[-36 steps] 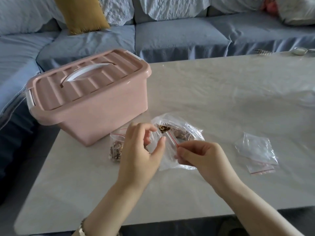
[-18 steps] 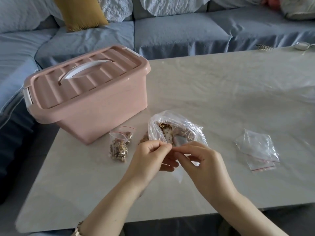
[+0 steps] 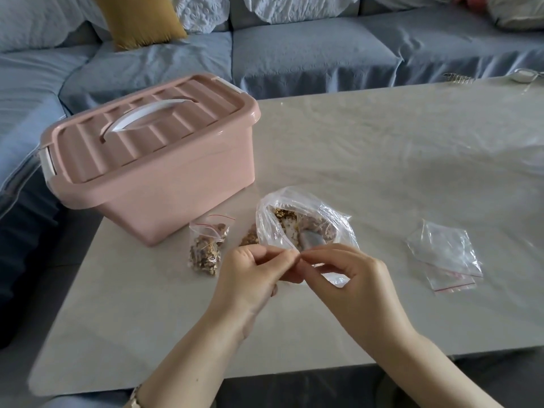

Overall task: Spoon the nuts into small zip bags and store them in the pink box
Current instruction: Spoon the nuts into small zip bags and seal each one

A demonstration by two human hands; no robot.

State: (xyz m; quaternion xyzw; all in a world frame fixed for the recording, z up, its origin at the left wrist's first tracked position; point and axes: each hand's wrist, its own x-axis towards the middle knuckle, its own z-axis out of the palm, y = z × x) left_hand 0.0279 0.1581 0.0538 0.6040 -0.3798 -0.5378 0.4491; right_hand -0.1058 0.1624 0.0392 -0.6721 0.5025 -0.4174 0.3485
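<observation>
Here, open bag (image 3: 334, 212) held nuts (image 3: 283, 217); box (image 3: 164, 184) lidded. Left hand (image 3: 253, 279) and right hand (image 3: 350, 278) pinched plastic (image 3: 335, 279), mostly hidden.

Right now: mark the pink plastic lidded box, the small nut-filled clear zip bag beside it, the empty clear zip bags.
pink plastic lidded box (image 3: 164, 198): head view, front wall.
small nut-filled clear zip bag (image 3: 206, 256): head view, nut-packed lower half.
empty clear zip bags (image 3: 443, 250): head view, top bag's middle.

pink box (image 3: 153, 184) — lidded | filled zip bag (image 3: 206, 250) beside | nut bag (image 3: 297, 201) open | small bag (image 3: 335, 279) pinched
</observation>
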